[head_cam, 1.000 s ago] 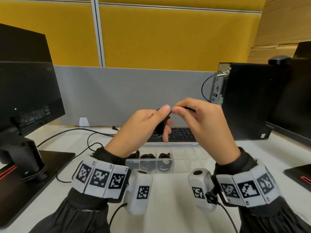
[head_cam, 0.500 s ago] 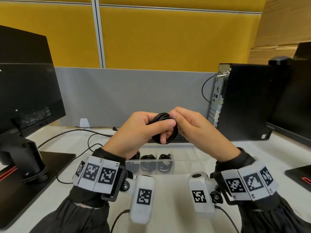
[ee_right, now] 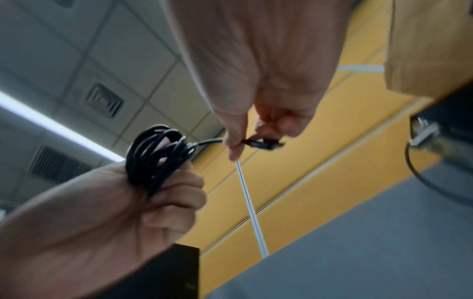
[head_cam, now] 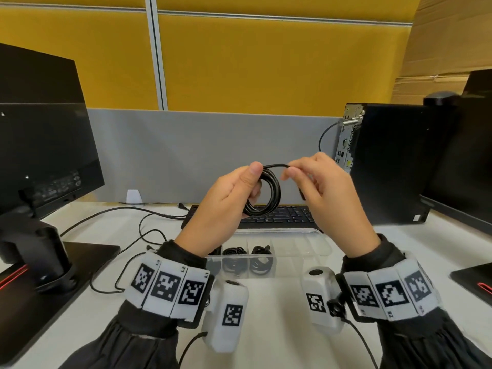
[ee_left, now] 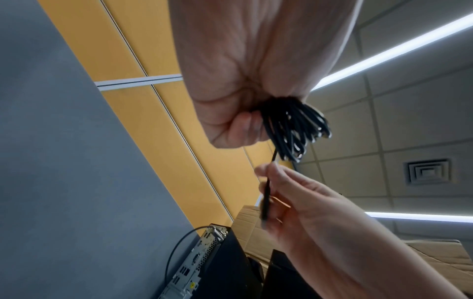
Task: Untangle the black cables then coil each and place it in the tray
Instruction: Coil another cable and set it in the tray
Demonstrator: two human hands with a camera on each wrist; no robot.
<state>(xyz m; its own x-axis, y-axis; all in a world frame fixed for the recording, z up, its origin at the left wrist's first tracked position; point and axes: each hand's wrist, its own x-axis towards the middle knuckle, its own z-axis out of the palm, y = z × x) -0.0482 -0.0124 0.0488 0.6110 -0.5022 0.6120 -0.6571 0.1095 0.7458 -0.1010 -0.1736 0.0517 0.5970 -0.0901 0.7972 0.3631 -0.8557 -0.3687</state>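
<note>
An office, at a desk (head_cam: pixel 266 328) in a cubicle. Yellow and grey partition panels (head_cam: pixel 266 75) behind, a monitor (head_cam: pixel 40 145) on its stand at left, a keyboard (head_cam: pixel 287 217) in the middle, a black PC tower (head_cam: pixel 386 166) at right with its rear ports showing. Overhead, grid ceiling tiles (ee_left: pixel 409 121), strip lights (ee_left: pixel 399 48) and an air vent (ee_left: pixel 426 171). Cardboard boxes (head_cam: pixel 452 49) stacked at far right.

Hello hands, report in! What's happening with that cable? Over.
Left hand grips the coiled black cable. Right hand pinches its loose end. Clear tray below, nothing blocking it.
</note>
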